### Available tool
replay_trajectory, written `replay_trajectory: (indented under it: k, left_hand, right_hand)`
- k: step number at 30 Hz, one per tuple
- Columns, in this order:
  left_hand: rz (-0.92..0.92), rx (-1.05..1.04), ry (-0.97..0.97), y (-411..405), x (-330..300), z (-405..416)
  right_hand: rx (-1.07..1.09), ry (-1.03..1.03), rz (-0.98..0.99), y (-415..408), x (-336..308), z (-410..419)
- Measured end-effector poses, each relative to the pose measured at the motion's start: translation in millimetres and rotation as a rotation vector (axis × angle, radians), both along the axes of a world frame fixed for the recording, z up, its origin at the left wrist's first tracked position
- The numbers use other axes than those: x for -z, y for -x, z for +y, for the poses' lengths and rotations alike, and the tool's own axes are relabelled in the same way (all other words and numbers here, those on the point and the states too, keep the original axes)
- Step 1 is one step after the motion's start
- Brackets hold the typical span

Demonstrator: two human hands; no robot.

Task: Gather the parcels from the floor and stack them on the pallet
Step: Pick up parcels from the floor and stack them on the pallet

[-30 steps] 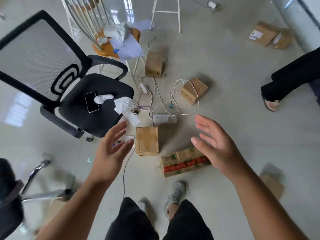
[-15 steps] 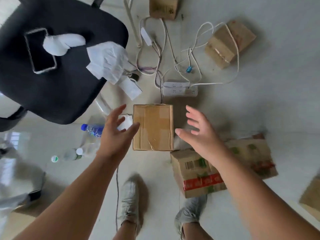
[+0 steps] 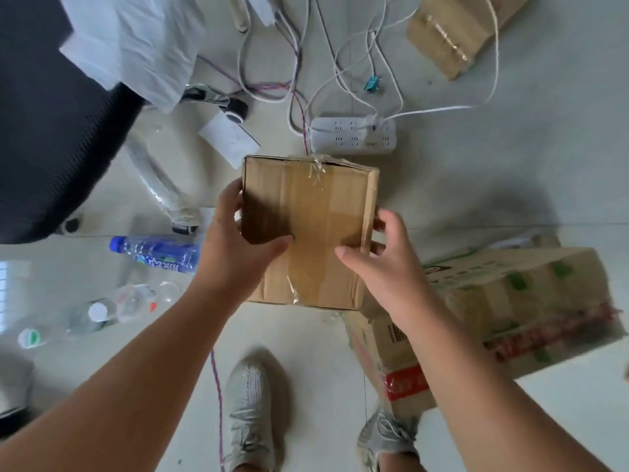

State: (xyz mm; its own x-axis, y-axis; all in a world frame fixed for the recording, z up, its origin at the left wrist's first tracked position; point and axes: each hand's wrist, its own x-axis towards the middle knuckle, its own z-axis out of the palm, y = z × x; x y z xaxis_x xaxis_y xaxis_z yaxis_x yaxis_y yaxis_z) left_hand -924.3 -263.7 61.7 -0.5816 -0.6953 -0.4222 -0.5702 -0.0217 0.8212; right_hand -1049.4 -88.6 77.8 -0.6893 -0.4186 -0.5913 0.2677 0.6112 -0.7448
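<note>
1. Now the taped cardboard parcel [image 3: 308, 229] sits at the centre of the head view, clasped from both sides by the hands.
2. The left hand [image 3: 235, 245] grips its left edge, thumb lying across the top face, fingers curled round the side.
3. The right hand [image 3: 381, 264] grips the right edge, thumb on top, fingertips wrapped over the side wall.
4. Its far edge lies just beside a white power strip [image 3: 354, 135] and tangled cables [image 3: 306, 63]; whether the parcel rests on the floor [image 3: 510, 182] cannot be told.
5. To the right, a larger printed carton [image 3: 510, 311] lies close against the parcel's near right corner.
6. On the left, a black chair [image 3: 47, 124] and scattered plastic bottles [image 3: 153, 253] crowd that side.
7. Bare floor opens well to the right beyond the strip; another brown box [image 3: 452, 32] lies at the top edge.
8. Two grey shoes [image 3: 252, 413] stand just below the parcel.
</note>
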Motion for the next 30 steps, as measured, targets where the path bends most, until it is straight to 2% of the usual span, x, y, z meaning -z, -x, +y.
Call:
replay_trajectory:
  k: [3,5,8,11,15,21,24,28,30]
  left_hand:
    - [0.153,0.053,0.012,4.4,-62.3,6.9]
    - [0.294,0.094,-0.053,12.9,-109.0,12.1]
    - [0.464,0.107,-0.255,34.7,-191.2,20.1]
    - [0.568,0.161,-0.349,62.7,-275.0,28.3]
    - [0.612,0.315,-0.468,94.9,-380.9,51.7]
    - [0.64,0.402,-0.802,102.2,-526.9,117.5]
    - [0.621,0.536,-0.881,89.8,-595.4,164.0]
    - [0.666,0.586,-0.908,66.2,-651.9,226.5]
    - [0.668,0.664,-0.866,52.3,-672.6,261.9]
  right_hand:
    - [0.142,0.159,-0.009,-1.2,-59.9,25.1]
    - [0.193,0.236,0.03,2.2,-111.0,41.6]
    - [0.257,0.293,0.147,9.1,-197.9,63.5]
    - [0.295,0.325,0.338,12.1,-284.8,84.6]
    - [0.318,0.281,0.653,3.4,-399.8,122.5]
    - [0.231,0.157,1.212,-40.2,-567.1,197.4]
    - [0.17,0.115,1.332,-71.7,-634.7,242.3]
    - [0.107,0.016,1.458,-115.9,-703.2,308.2]
    - [0.122,-0.052,1.461,-141.4,-729.7,344.9]
